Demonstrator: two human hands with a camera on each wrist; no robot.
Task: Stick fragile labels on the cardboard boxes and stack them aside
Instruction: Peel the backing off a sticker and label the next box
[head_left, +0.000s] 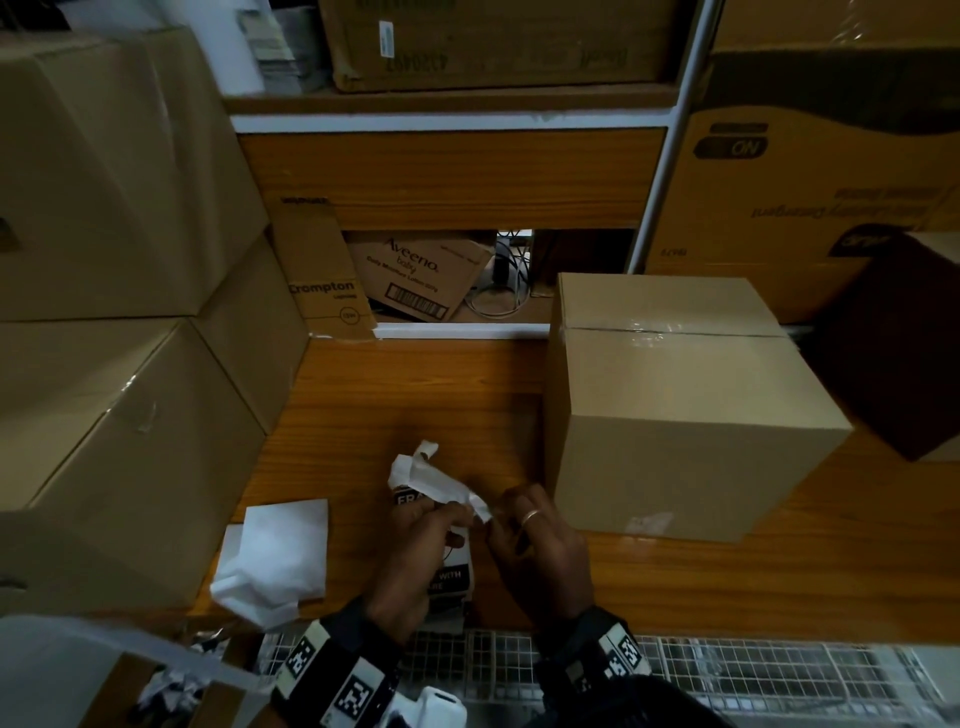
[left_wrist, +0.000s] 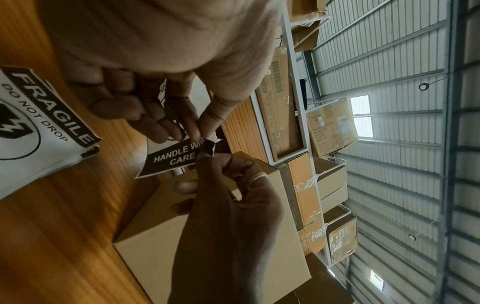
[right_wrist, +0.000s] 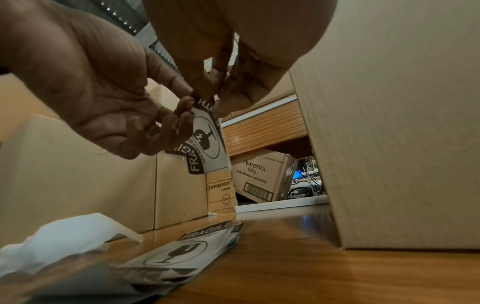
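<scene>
One fragile label (left_wrist: 171, 158) is held above the wooden table (head_left: 415, 395), its corner pinched by the left hand (head_left: 415, 551) and picked at by the right hand (head_left: 540, 551), so the backing is judged only partly peeled. One taped cardboard box (head_left: 675, 415) stands just right of the hands; no label is seen on its visible faces. A pile of spare labels (right_wrist: 187, 253) lies near the hands, uncounted. Crumpled white backing paper (head_left: 275, 566) lies to the left. Stacked boxes (head_left: 119, 364) fill the left side.
</scene>
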